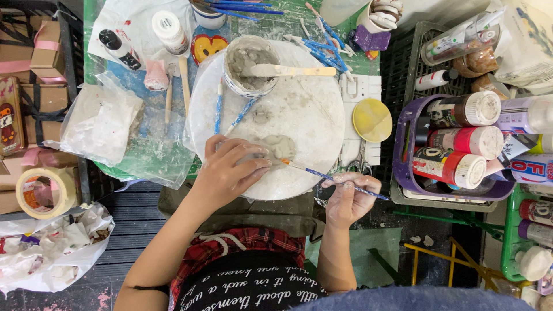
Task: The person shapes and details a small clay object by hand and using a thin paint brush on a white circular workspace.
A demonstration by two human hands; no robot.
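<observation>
My left hand (230, 170) rests on a grey lump of clay (275, 147), fingers curled over its left side, holding it down on a round white board (311, 109). A thin blue-handled brush (328, 175) is pinched in my right hand (348, 198), and its tip touches the right edge of the clay lump. Behind the clay stands a small tub of grey paste (249, 64) with a wooden spatula (291, 71) lying across it.
A yellow lid (371, 120) lies right of the board. A purple basket (406, 167) of paint bottles sits at the right. Plastic bags (101, 121), a tape roll (43, 192) and more blue brushes (325, 43) lie around the green mat.
</observation>
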